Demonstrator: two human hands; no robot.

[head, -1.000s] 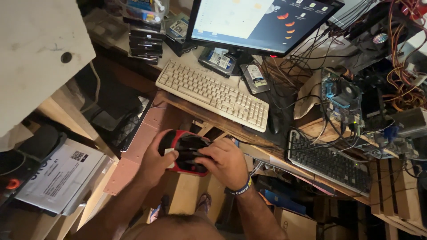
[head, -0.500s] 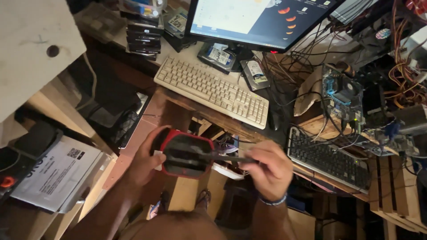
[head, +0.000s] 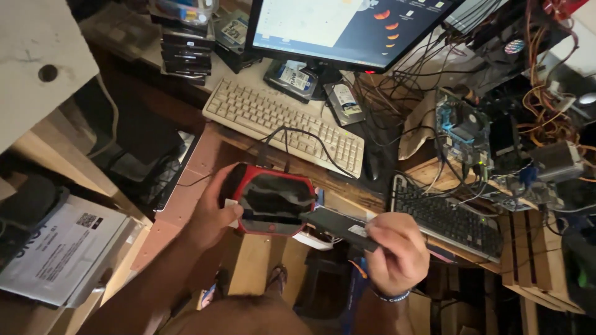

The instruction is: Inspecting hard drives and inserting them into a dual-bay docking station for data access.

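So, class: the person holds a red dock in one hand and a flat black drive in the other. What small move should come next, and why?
Probably set the drive clear of the dock. The left hand grips the red docking station, whose slot looks empty, while the right hand holds the flat black drive at its edge, outside the slot.

Left hand (head: 214, 214): my fingers grip the red-rimmed docking case (head: 273, 200).
Right hand (head: 397, 251): pinches a flat black drive (head: 338, 224) beside its opening.
Bench (head: 211, 158): beige keyboard (head: 282, 124) behind.
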